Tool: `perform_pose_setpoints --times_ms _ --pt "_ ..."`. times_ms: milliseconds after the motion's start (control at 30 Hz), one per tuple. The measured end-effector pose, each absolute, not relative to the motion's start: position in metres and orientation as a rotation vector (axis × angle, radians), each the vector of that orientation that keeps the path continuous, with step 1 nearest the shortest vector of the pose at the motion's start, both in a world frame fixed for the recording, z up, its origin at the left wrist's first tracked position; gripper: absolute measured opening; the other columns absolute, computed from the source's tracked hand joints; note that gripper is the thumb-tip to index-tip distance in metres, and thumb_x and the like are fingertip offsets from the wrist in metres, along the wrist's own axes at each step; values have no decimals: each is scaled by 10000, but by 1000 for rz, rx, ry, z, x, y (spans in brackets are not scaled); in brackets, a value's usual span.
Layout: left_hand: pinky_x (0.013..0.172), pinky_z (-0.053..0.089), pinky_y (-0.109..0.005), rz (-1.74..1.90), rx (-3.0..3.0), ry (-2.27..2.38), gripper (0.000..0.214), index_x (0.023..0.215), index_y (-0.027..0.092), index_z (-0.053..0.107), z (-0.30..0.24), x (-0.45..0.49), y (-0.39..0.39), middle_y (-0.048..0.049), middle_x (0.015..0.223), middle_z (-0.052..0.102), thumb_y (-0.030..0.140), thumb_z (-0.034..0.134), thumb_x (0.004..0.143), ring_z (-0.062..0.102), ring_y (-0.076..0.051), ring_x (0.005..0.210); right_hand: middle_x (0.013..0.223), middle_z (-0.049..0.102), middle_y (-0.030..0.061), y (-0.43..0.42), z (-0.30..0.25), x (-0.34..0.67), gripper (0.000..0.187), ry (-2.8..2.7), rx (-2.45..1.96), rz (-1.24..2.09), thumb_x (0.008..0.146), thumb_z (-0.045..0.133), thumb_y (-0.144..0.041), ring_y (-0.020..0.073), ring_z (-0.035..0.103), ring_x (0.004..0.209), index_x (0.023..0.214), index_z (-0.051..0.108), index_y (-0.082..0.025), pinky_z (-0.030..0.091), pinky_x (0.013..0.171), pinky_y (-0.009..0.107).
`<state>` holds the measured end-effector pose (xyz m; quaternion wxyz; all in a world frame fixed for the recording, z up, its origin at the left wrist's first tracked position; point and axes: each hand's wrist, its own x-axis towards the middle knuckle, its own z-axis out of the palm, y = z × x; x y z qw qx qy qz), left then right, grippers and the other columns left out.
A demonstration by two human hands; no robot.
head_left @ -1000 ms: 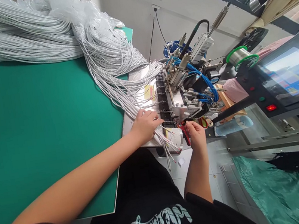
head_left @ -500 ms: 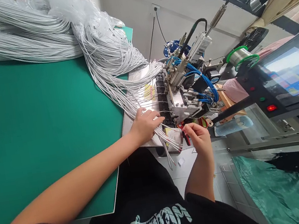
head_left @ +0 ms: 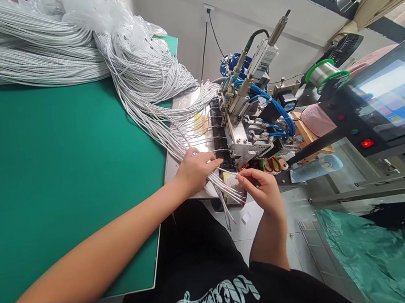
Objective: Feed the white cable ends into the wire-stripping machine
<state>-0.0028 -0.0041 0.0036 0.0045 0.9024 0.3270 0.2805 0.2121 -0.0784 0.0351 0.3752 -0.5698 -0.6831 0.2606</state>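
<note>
My left hand is closed around a bundle of thin white cables, whose stripped ends hang out beyond the fingers to the right. Thumb and forefinger of my right hand pinch the tip of a single white cable that runs out from the left hand. Just above both hands stands a bench machine with blue air tubes. Several cables lie across its metal plate and lead into the black row of slots.
A large heap of white cables lies along the back of the green table. To the right are a control screen, a solder wire spool, red-handled scissors and a light blue bottle.
My right hand has moved slightly left, toward the left hand, and now pinches the cable's end. The machine's upper cylinder assembly has shifted a little left and down. My left hand stays in place.
</note>
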Motion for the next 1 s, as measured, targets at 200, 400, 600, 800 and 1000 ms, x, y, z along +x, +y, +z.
perform_pose_setpoints --times_ms 200,400,600,800,1000 --pt "876 321 -372 855 2844 1033 493 1160 199 605 4 -2 -4 -59 1012 671 -6 417 753 603 -169 896 675 585 18 -78 33 211 227 -1704 -1478 665 860 607 -390 135 471 562 810 669 -177 375 516 249" --pt "889 306 -373 770 2862 1018 461 1114 184 617 5 -2 -4 -56 987 665 -15 456 730 601 -185 909 675 580 14 -78 34 210 215 -1702 -1483 667 867 603 -379 138 473 569 813 666 -180 369 520 248" --pt "886 320 -384 741 2858 1014 469 1114 179 621 6 -2 -4 -66 971 665 -7 450 719 601 -193 910 678 580 15 -78 34 209 224 -1692 -1482 670 869 599 -389 140 475 571 815 667 -182 375 525 250" --pt "857 340 -370 717 2856 1006 451 1082 181 629 7 -2 -4 -64 949 667 -1 456 707 599 -195 906 672 575 13 -77 32 210 218 -1690 -1478 675 868 602 -382 139 472 573 813 668 -181 367 521 249" --pt "804 342 -335 654 2850 1007 411 1070 180 628 9 -2 -4 -62 981 661 7 504 719 597 -202 912 662 570 10 -76 31 211 206 -1682 -1479 684 864 604 -369 136 466 570 813 669 -179 357 520 246"
